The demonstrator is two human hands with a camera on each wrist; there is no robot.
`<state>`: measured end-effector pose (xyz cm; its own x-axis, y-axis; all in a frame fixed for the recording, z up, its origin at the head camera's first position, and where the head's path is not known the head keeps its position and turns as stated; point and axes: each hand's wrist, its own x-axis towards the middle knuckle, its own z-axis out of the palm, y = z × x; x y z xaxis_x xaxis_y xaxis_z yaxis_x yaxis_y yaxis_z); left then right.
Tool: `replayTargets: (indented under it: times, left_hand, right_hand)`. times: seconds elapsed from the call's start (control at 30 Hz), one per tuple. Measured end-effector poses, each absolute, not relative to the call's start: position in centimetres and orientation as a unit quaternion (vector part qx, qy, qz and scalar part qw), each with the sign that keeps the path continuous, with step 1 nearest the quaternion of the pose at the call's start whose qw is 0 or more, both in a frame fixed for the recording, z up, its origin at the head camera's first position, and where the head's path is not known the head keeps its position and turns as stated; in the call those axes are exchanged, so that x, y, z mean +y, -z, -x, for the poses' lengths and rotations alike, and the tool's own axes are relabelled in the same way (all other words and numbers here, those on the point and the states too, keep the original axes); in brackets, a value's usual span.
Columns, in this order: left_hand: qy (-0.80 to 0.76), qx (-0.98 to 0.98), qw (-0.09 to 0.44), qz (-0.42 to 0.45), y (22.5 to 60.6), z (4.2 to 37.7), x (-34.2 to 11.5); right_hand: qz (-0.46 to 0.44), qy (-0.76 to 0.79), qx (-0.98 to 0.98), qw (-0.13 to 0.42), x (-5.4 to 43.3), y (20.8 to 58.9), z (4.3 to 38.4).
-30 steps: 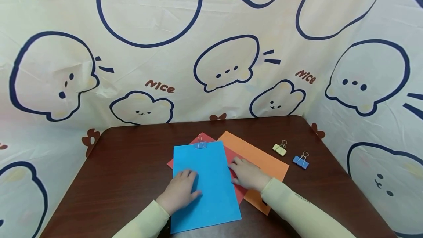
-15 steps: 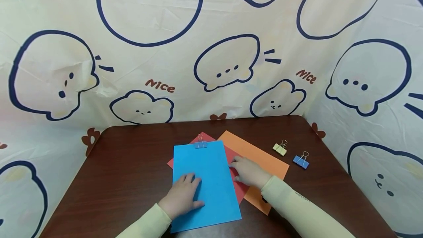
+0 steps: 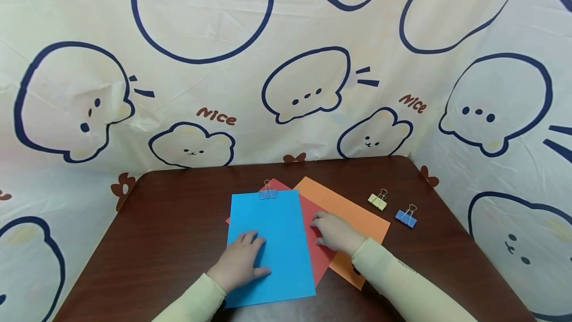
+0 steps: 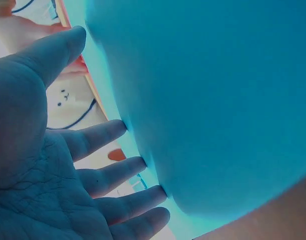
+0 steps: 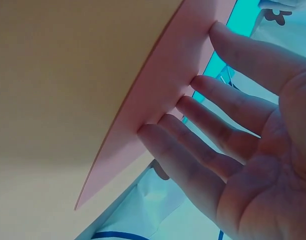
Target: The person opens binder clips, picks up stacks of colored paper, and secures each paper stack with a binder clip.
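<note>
A stack of blue paper (image 3: 288, 242) lies over red paper (image 3: 319, 255), which overlaps orange paper (image 3: 350, 207). At the blue paper's top edge sits a binder clip (image 3: 268, 194). My left hand (image 3: 239, 261) rests on the lower left of the blue sheet. In the left wrist view its spread fingertips (image 4: 120, 127) touch the blue surface. My right hand (image 3: 335, 232) presses the red paper just right of the blue edge. Its fingertips (image 5: 148, 132) touch the red surface in the right wrist view. The undersides of the sheets are hidden.
A yellow binder clip (image 3: 377, 200) and a blue binder clip (image 3: 406, 217) lie apart on the right of the dark brown table (image 3: 178, 232). A printed cloth (image 3: 214, 83) hangs behind the table and along both sides.
The blue paper and its clip have slid slightly left under my left hand, showing more red on the right. My left hand went slightly right, then left; my right hand stays nearly in place.
</note>
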<state>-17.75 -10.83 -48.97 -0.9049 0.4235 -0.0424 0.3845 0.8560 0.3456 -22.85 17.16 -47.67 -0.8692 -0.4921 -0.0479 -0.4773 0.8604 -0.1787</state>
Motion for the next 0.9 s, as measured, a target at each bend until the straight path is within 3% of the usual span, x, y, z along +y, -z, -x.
replayTargets:
  times: [0.9]
  left_hand:
    - [-0.156,0.975,0.049,-0.148,48.7,19.0,-15.3]
  right_hand:
    - [0.256,0.058,0.965,0.021,17.2,48.3,22.6]
